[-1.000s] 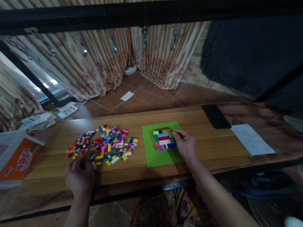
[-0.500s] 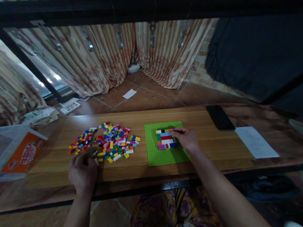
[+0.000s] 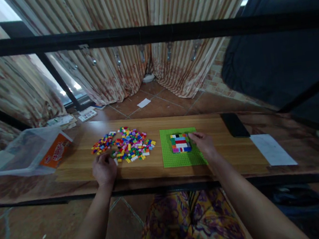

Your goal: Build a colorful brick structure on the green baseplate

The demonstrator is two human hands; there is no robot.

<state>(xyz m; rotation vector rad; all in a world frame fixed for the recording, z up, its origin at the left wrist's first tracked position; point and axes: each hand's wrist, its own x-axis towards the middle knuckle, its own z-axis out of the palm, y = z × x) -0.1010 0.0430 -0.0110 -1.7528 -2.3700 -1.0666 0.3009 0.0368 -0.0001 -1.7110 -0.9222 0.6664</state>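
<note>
A green baseplate [image 3: 182,159] lies on the wooden table [image 3: 233,153] in front of me. A small square of coloured bricks [image 3: 180,143] is built on its far half. My right hand [image 3: 205,145] rests on the plate, its fingers pinched against the right edge of that brick square. A loose pile of small coloured bricks [image 3: 127,144] is spread to the left of the plate. My left hand [image 3: 104,169] sits curled at the near edge of the pile, next to a white brick; what its fingers hold is hidden.
A clear plastic bin with an orange label [image 3: 32,152] lies on its side at the table's left end. A black phone [image 3: 235,124] and a white paper sheet [image 3: 273,149] lie at the right. A black bar [image 3: 149,33] crosses overhead. Curtains hang behind.
The view has tilted up and drawn back. My right hand's fingers slid from the square's lower right to its upper right corner. My left hand stays by the pile.
</note>
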